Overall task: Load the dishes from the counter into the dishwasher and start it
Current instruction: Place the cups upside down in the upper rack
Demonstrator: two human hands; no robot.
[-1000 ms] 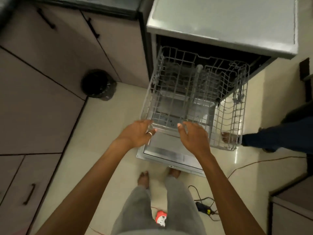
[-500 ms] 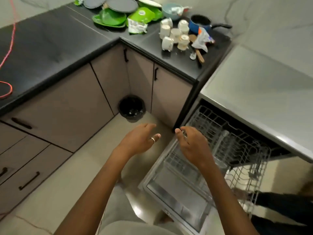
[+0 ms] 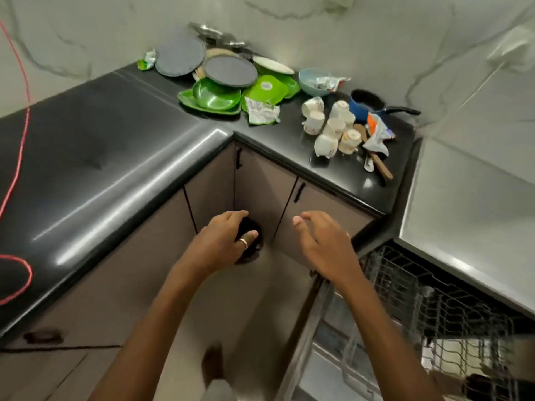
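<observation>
Dishes crowd the far corner of the black counter (image 3: 121, 157): grey plates (image 3: 230, 71), green plates (image 3: 215, 96), a pale blue bowl (image 3: 311, 80), a cluster of white cups (image 3: 331, 127), a blue saucepan (image 3: 367, 104) and a wooden spatula (image 3: 377, 162). The dishwasher's wire rack (image 3: 428, 302) stands pulled out at lower right. My left hand (image 3: 220, 241) and my right hand (image 3: 321, 241) hover in front of the lower cabinets, fingers relaxed, holding nothing. Both are well short of the dishes.
A black bin (image 3: 250, 241) sits on the floor in the cabinet corner, partly behind my left hand. Torn wrappers (image 3: 262, 111) lie among the dishes. A red cable (image 3: 21, 157) runs across the counter's left. The dishwasher's white top (image 3: 469, 204) is at right.
My view has swung up from the pulled-out rack to the counter corner. Both hands have let go of the rack's front edge and lifted toward the counter.
</observation>
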